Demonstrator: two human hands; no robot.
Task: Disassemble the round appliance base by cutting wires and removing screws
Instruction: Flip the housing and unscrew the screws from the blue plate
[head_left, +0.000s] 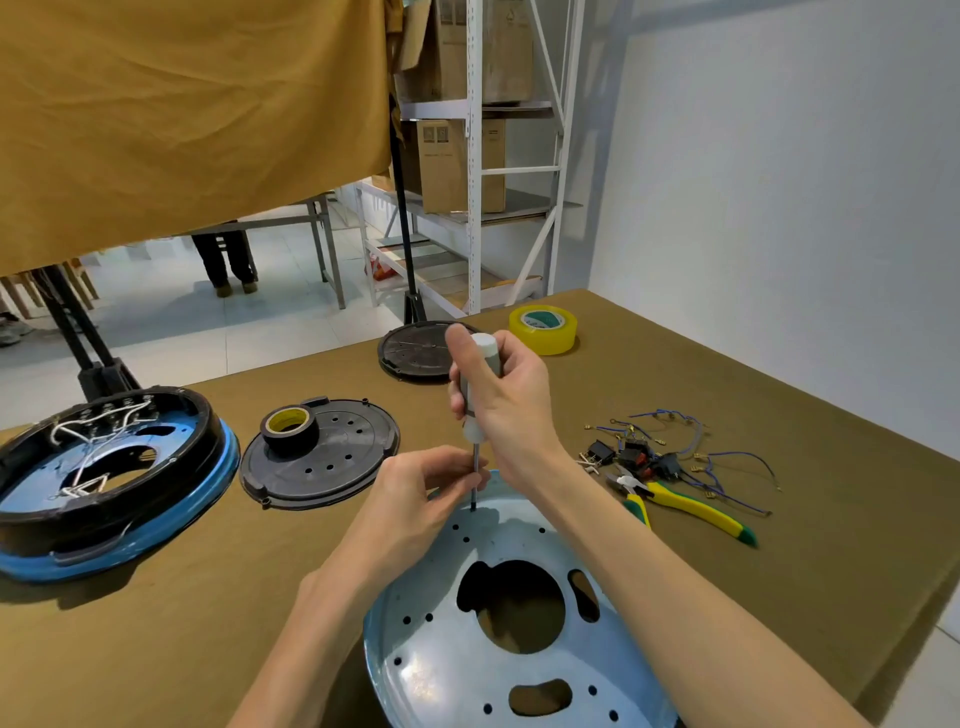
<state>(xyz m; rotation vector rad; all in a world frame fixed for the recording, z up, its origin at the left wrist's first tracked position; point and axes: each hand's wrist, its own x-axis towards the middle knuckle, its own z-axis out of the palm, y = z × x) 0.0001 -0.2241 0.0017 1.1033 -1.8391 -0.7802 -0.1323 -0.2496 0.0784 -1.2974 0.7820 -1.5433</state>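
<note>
A: While the right hand (498, 400) wraps its fingers closed around the handle of the screwdriver (479, 395), the left hand (431, 483) pinches the thin metal shaft low down, thumb and fingertips pressed together on it.

B: And where does the tip go?

A: Straight down from the fingers. It stands at the far edge of the round metal base plate (441, 649), which lies flat on the table (779, 467) just in front of the person. I cannot see the screw itself; the tip hides it.

B: So the tool's long axis is upright?

A: Almost upright, yes, square to the plate. I think this is what matters for the next turn: the shaft must stay in line with the screw below. The left hand is nearer to that point, so it guides; the right one, higher, does the turning.

B: The cutting tool?

A: The yellow-green pliers (691, 506) rest to the right, beside the cut wires and switches (670, 457).
</note>
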